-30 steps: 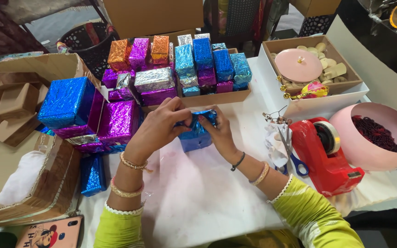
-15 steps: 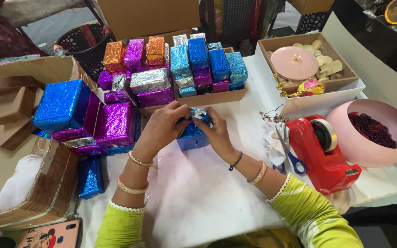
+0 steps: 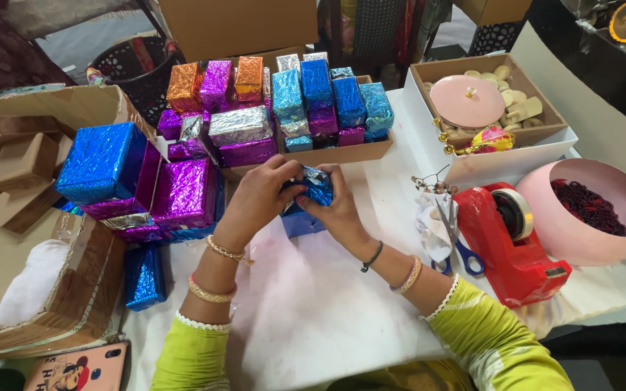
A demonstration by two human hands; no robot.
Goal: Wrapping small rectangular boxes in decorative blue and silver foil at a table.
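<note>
Both my hands hold a small box half wrapped in shiny blue foil (image 3: pixel 314 190) over the white table (image 3: pixel 313 311). My left hand (image 3: pixel 259 199) grips its left side with the fingers folding foil on top. My right hand (image 3: pixel 338 210) holds the right side from below. Directly behind them stands a shallow cardboard tray (image 3: pixel 342 153) filled with several wrapped boxes in orange, purple, silver and blue foil.
Larger blue (image 3: pixel 101 163) and purple (image 3: pixel 184 192) wrapped boxes are stacked at left beside open cardboard boxes (image 3: pixel 38 318). At right sit a red tape dispenser (image 3: pixel 512 246), blue-handled scissors (image 3: pixel 458 250), a pink bowl of dark red bits (image 3: pixel 588 210) and a box with a pink lid (image 3: pixel 469 101).
My hands have kept the small box in place, turning it slightly and pressing the blue foil down over its top. Nothing else has moved.
</note>
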